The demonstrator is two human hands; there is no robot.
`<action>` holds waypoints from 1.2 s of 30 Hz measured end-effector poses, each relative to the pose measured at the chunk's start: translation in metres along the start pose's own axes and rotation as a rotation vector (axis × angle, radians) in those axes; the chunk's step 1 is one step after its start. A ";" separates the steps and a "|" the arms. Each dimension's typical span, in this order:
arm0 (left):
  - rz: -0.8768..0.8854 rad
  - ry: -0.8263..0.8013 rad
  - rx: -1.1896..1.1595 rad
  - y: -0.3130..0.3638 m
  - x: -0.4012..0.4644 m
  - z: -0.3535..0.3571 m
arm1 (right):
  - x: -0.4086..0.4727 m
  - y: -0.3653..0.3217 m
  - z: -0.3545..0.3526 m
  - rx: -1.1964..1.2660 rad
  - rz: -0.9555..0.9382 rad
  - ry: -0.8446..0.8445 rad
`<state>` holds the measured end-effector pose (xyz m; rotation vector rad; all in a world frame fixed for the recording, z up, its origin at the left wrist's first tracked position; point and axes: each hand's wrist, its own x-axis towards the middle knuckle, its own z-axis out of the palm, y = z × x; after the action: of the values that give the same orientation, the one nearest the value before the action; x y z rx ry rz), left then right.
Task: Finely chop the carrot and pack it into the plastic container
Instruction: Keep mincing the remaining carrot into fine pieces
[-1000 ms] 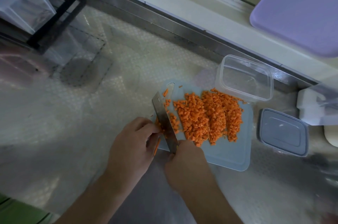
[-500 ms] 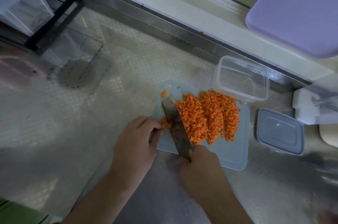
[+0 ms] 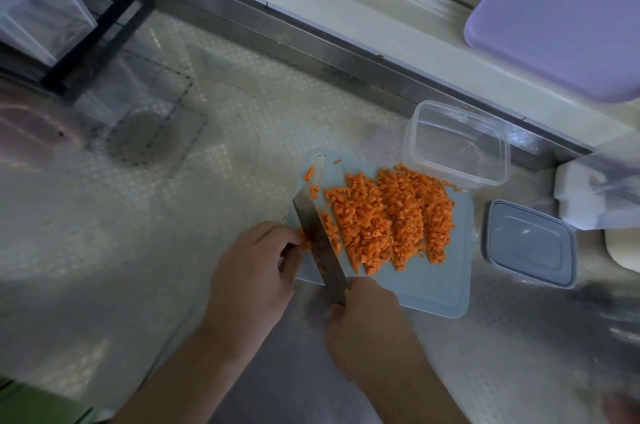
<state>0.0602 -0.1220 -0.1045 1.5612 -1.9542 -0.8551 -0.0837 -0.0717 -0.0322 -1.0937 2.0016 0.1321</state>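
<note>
On cutting board (image 3: 433, 288): one diced carrot heap (image 3: 391, 216), one knife (image 3: 318, 236) gripped by right hand (image 3: 367, 326); left hand (image 3: 252, 271) pinches carrot bits. One container (image 3: 457, 143), one lid (image 3: 530, 243). No legible writing.

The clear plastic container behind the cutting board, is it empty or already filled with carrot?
Empty: through the clear plastic container only its bare bottom shows, and the chopped carrot lies on the cutting board.

Kitchen: steel counter (image 3: 242, 133), cutting board (image 3: 433, 288), diced carrot (image 3: 388, 216), knife (image 3: 318, 236).
</note>
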 end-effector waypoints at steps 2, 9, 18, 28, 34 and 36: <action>0.011 -0.009 -0.003 0.001 0.002 -0.002 | -0.001 -0.002 0.000 -0.021 0.025 -0.014; -0.019 -0.009 -0.042 0.005 0.006 -0.006 | -0.003 0.001 -0.007 0.081 -0.029 0.064; -0.090 0.025 -0.088 0.004 0.001 -0.005 | -0.004 0.001 -0.008 0.059 -0.044 0.062; -0.115 -0.009 -0.092 0.004 0.002 -0.005 | 0.001 -0.005 0.008 0.034 0.037 0.007; -0.083 -0.061 -0.056 0.006 0.003 -0.008 | 0.004 -0.005 0.001 0.044 0.031 -0.009; -0.064 -0.060 -0.031 0.006 0.004 -0.008 | 0.004 0.000 -0.001 0.050 0.012 0.011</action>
<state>0.0614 -0.1261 -0.0946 1.6051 -1.9326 -0.9641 -0.0857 -0.0744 -0.0343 -1.0529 2.0107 0.0828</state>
